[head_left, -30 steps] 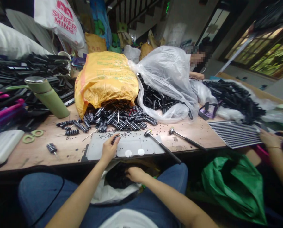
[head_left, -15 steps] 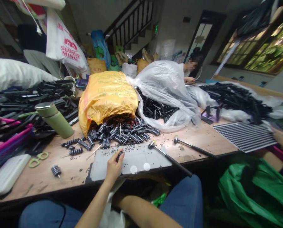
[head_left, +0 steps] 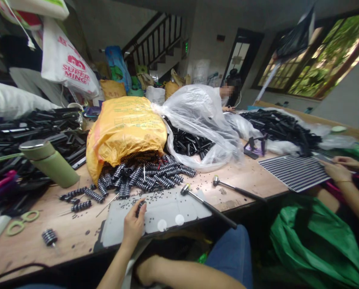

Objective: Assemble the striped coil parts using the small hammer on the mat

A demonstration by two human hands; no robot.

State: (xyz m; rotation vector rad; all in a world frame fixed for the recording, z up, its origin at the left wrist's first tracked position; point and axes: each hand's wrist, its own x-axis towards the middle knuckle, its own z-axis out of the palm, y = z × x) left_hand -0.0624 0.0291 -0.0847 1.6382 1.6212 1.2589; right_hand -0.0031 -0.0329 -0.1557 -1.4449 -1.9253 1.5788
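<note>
My left hand (head_left: 133, 223) is closed round a small black piece (head_left: 141, 205) above the left part of a grey mat (head_left: 116, 218). My right hand (head_left: 146, 269) hangs below the table edge near my lap, its fingers hidden in shadow. Behind the mat, many black-and-white ridged rolls (head_left: 149, 172) spill from a yellow sack (head_left: 128, 124). Tiny black bits lie scattered on the mat. One hammer (head_left: 209, 206) rests across the mat's right end, and a second hammer (head_left: 239, 190) lies farther right.
A green flask (head_left: 51, 164), green scissors (head_left: 23, 222) and a single roll (head_left: 49, 237) are at the left. Clear plastic (head_left: 203, 116) covers black parts behind. At the right, another person's hands (head_left: 338, 170) are beside a striped sheet (head_left: 293, 172) and a green bag (head_left: 314, 237).
The view has turned right, so most things appear farther left. My left hand still holds the black piece over the mat. The other person's two hands are now more visible.
</note>
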